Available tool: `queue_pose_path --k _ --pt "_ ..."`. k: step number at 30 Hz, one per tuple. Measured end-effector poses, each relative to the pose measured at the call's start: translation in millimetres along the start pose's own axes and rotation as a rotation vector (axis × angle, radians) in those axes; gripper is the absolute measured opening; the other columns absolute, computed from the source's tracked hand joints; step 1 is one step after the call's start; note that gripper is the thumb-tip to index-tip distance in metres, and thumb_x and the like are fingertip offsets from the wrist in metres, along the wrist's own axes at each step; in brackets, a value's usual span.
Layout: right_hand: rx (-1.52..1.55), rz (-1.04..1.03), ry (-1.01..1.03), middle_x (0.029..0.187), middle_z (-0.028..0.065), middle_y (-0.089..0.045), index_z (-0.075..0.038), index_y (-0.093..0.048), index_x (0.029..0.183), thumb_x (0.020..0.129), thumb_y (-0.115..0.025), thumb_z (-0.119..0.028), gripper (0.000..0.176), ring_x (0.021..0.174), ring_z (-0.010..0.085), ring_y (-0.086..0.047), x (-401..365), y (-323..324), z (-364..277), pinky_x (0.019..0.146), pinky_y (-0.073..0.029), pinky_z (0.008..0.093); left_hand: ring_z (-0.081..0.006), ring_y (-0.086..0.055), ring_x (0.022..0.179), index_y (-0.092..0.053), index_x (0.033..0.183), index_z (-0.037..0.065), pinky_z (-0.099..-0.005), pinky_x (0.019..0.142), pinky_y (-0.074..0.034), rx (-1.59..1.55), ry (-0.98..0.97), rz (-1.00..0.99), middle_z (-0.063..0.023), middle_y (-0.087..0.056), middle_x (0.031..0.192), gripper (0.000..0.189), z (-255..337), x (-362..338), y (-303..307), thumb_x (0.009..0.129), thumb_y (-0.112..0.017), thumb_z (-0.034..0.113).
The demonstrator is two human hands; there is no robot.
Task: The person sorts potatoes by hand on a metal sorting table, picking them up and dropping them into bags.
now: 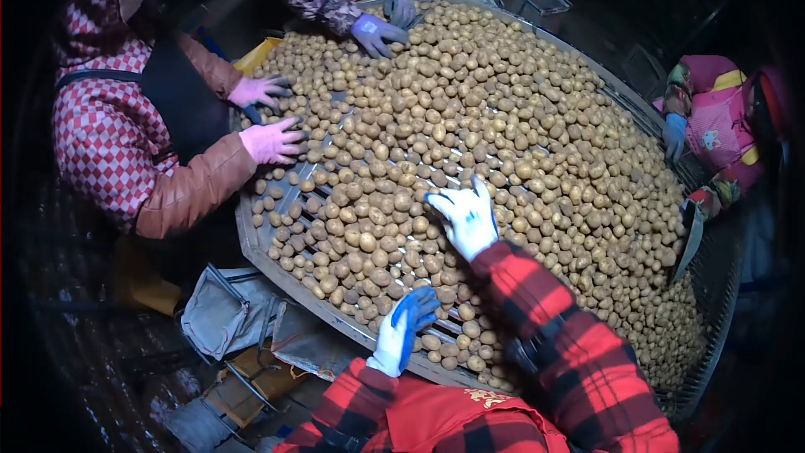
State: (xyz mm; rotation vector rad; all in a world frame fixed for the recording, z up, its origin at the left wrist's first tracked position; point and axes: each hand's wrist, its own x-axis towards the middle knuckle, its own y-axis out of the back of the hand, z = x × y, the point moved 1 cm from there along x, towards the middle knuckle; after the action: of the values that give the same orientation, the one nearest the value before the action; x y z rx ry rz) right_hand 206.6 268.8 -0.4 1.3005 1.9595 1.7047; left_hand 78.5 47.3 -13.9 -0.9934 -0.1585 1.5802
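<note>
Potatoes [394, 159] cover a large slatted metal sorting table [289, 273], with bare slats showing between them in places. My right hand [466, 216], in a white glove with blue at its edge, is over the potatoes near the middle, its visible fingers spread apart; I see no potato in it. Nearer to me, my left hand [404, 329], in a white and blue glove, hovers by the table's front edge with fingers extended and nothing held. Several potatoes [432, 342] lie just beside it.
A person at the left has pink-gloved hands [273, 143] on the potatoes. Across the table, another works with purple-grey gloves [377, 35]. At the right, a person in pink holds a flat blade-like tool [690, 239]. A framed sack [220, 306] stands below the front-left rim.
</note>
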Motion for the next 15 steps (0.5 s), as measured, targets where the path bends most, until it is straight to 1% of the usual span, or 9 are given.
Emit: queue_pose_path --k 2,3,5,6,7,8,9,11,15 --pt "0.074 0.075 -0.065 0.099 0.0062 -0.068 -0.013 -0.069 0.113 0.078 -0.065 -0.006 0.036 0.093 0.0273 -0.065 -33.1 32.0 -24.9 0.108 -0.037 0.0591 -0.0303 -0.047 0.142 -0.031 0.159 0.013 -0.0463 0.112 -0.044 -0.232 0.174 -0.053 -0.0128 -0.040 0.160 0.069 6.0 7.7 -12.1 0.106 -0.046 0.053" --pt "0.217 -0.328 -0.152 0.106 0.0076 -0.069 -0.013 -0.068 0.119 0.075 -0.068 -0.010 0.044 0.101 0.0290 -0.066 -47.9 44.3 -31.8 0.108 -0.038 0.0606 -0.0294 -0.049 0.140 -0.032 0.158 0.014 -0.0472 0.111 -0.046 -0.426 0.264 -0.069 -0.0122 -0.043 0.158 0.067 4.9 14.0 -14.2 0.106 -0.045 0.054" --pt "0.395 -0.292 -0.023 0.115 0.0092 -0.071 -0.009 -0.068 0.120 0.073 -0.068 -0.012 0.048 0.117 0.0303 -0.064 -89.7 60.2 -49.7 0.110 -0.037 0.0628 -0.0284 -0.050 0.139 -0.034 0.157 0.016 -0.0442 0.104 -0.052 0.171 0.018 -0.425 -0.0111 -0.044 0.157 0.060 3.6 28.5 -14.9 0.107 -0.045 0.048" --pt "0.356 -0.190 0.017 0.105 0.0116 -0.070 -0.008 -0.067 0.116 0.072 -0.068 -0.011 0.044 0.098 0.0320 -0.066 -86.9 70.0 -42.3 0.095 -0.043 0.0559 -0.0276 -0.055 0.134 -0.038 0.155 0.017 -0.0403 0.093 -0.058 -0.405 0.317 -0.312 -0.0114 -0.049 0.153 0.052 4.1 31.3 -18.7 0.109 -0.044 0.040" --pt "0.319 -0.091 0.064 0.094 0.0140 -0.069 -0.006 -0.067 0.112 0.072 -0.068 -0.010 0.040 0.080 0.0337 -0.067 -80.2 79.5 -29.4 0.080 -0.049 0.0491 -0.0266 -0.061 0.125 -0.044 0.151 0.014 -0.0376 0.086 -0.060 -0.377 0.339 -0.258 -0.0124 -0.056 0.146 0.045 7.0 25.3 -22.1 0.110 -0.044 0.034" --pt "0.338 -0.284 -0.193 0.113 0.0134 -0.070 -0.008 -0.069 0.115 0.073 -0.067 -0.011 0.043 0.100 0.0341 -0.067 -75.9 87.4 -9.8 0.095 -0.048 0.0522 -0.0270 -0.063 0.121 -0.047 0.148 0.013 -0.0375 0.086 -0.060 -0.292 0.361 -0.254 -0.0127 -0.058 0.142 0.044 11.5 21.4 -23.9 0.110 -0.046 0.034" --pt "0.187 -0.171 -0.207 0.111 0.0154 -0.070 -0.007 -0.069 0.112 0.073 -0.065 -0.009 0.039 0.093 0.0351 -0.066 -64.7 96.8 11.6 0.086 -0.051 0.0482 -0.0274 -0.065 0.118 -0.049 0.145 0.011 -0.0375 0.086 -0.060 -0.203 0.388 -0.249 -0.0130 -0.061 0.139 0.043 13.3 18.5 -21.9 0.109 -0.048 0.034" --pt "-0.193 0.103 -0.157 0.126 0.0153 -0.065 -0.009 -0.064 0.123 0.080 -0.064 -0.008 0.043 0.114 0.0332 -0.061 -57.0 86.0 62.4 0.105 -0.041 0.0560 -0.0281 -0.065 0.119 -0.051 0.143 0.009 -0.0373 0.087 -0.060 -0.323 0.453 -0.277 -0.0130 -0.061 0.138 0.042 -1.7 24.4 -4.6 0.109 -0.049 0.034" --pt "-0.432 -0.241 -0.420 0.145 0.0079 -0.056 -0.021 -0.059 0.137 0.083 -0.069 -0.016 0.055 0.135 0.0281 -0.051 -27.6 29.1 161.6 0.116 -0.027 0.0637 -0.0297 -0.064 0.120 -0.053 0.137 0.005 -0.0370 0.091 -0.059 -0.302 0.493 -0.242 -0.0135 -0.062 0.135 0.043 -10.5 17.3 0.0 0.107 -0.052 0.035"
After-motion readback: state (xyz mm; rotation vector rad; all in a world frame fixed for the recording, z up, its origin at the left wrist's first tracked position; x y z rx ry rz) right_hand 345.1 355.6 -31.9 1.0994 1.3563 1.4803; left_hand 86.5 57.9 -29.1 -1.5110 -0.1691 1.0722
